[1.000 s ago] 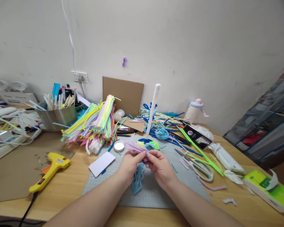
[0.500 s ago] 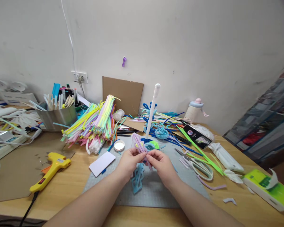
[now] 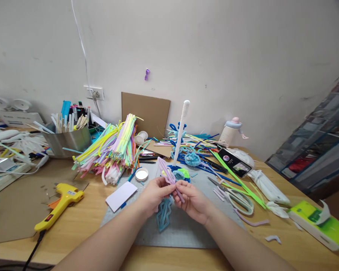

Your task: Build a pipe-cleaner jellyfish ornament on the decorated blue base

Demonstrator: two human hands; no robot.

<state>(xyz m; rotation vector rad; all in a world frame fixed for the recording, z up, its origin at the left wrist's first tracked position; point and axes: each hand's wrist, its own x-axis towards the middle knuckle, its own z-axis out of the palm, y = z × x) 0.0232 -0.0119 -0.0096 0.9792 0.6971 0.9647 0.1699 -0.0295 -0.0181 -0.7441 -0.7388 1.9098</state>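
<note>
Pinched between my fingers is a bent shape of lilac pipe cleaners [image 3: 166, 171], its loops pointing up and away from me. My left hand [image 3: 157, 194] grips it from the left, thumb on top. My right hand [image 3: 192, 199] is closed on its lower end, where short lilac ends stick out. Just below my hands a light-blue zigzag pipe cleaner piece [image 3: 164, 218] lies on the grey mat [image 3: 183, 235]. Behind them stands a white fuzzy stem [image 3: 181, 131] with blue loops at its base. Yellow, green and blue pipe cleaner pieces [image 3: 182, 174] are partly hidden behind the lilac shape.
A yellow glue gun [image 3: 60, 207] lies at left, near a big bundle of pipe cleaners [image 3: 115, 146] and a metal pot of sticks [image 3: 70, 141]. To the right are scissors [image 3: 240, 199], a phone [image 3: 234, 162], green pipe cleaners [image 3: 243, 180] and a tissue pack [image 3: 319, 224].
The lilac shape has turned slightly, so its open loops show more clearly. My right hand has rolled, with its fingers now further under the lower end. The view has shifted a little.
</note>
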